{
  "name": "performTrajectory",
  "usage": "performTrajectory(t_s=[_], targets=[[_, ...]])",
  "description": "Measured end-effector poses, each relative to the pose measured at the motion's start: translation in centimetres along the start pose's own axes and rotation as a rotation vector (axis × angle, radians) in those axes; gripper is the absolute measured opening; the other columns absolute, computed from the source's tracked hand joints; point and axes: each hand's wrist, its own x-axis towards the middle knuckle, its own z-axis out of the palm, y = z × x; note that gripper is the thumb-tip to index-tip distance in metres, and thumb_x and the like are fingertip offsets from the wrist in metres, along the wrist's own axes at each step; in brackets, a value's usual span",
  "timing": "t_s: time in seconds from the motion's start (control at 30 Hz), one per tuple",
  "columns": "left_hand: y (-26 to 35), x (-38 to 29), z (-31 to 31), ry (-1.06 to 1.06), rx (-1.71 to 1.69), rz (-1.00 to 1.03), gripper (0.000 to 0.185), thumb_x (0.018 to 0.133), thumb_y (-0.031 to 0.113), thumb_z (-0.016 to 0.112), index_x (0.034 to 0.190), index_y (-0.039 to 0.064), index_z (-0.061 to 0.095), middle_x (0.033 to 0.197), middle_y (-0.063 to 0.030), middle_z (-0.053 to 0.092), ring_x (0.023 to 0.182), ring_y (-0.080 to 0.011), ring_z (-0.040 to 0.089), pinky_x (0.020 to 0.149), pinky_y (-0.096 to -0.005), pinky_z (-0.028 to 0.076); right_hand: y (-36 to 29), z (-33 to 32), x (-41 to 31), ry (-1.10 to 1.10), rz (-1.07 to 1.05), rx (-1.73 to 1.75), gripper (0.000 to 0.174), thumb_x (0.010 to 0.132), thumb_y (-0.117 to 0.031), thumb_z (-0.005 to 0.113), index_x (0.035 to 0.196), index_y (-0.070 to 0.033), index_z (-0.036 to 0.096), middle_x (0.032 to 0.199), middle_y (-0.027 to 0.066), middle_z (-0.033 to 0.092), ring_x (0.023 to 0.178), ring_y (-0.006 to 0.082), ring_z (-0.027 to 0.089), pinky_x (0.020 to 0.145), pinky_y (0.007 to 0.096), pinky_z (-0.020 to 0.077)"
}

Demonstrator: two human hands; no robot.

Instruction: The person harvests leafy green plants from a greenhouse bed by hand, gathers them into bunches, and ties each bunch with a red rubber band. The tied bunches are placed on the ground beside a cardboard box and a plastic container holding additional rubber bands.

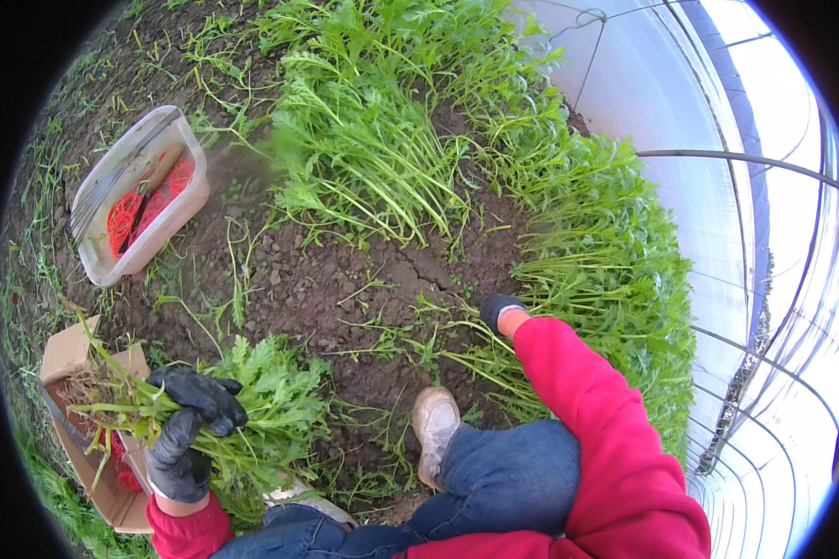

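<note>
My left hand (194, 419), in a black glove, is closed around a bunch of leafy greens (273, 402). The bunch lies sideways, its roots and soil-flecked stem ends (105, 398) sticking out to the left and its leaves spreading right. My right hand (501, 312), also in a dark glove, is low at the stem bases of the rooted greens (601, 279) on the right. Its fingers are mostly hidden, so whether it grips any stems cannot be made out. Thin stems lie on the soil just left of it.
A white plastic tub (140, 195) holds red netting or ties and a wire-tined tool. An open cardboard box (101, 482) with red material stands beside my left hand. More cut or leaning greens (370, 161) lie ahead on bare soil (307, 286). Plastic greenhouse sheeting (671, 91) rises at right.
</note>
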Motion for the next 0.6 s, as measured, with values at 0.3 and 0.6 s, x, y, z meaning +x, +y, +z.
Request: performTrajectory(t_s=[0.3,0.6], targets=[[0.1,-0.4,-0.4,-0.007,-0.020,-0.007,0.032,0.073,0.030,0.073,0.077,0.006,0.051,0.062,-0.0046,0.052,0.059,-0.0196,0.052,0.074,-0.0360,0.044,0.5,2.4,0.6,0.009,-0.069,0.098,0.035,0.083,-0.025,0.047,0.107,-0.006,0.065,0.112,0.0169,0.062,0.104,0.0341,0.060,0.085,0.0423,0.0491],[0.0,-0.4,0.0,0.063,-0.007,-0.034,0.035,0.070,0.034,0.073,0.076,0.004,0.058,0.062,-0.0073,0.059,0.063,-0.0255,0.061,0.079,-0.0410,0.045,5.3,-3.2,-1.6,0.251,-0.225,0.155,0.032,0.088,-0.040,0.051,0.097,-0.014,0.069,0.074,0.0137,0.063,0.067,0.0270,0.062,0.065,0.0360,0.0493]])
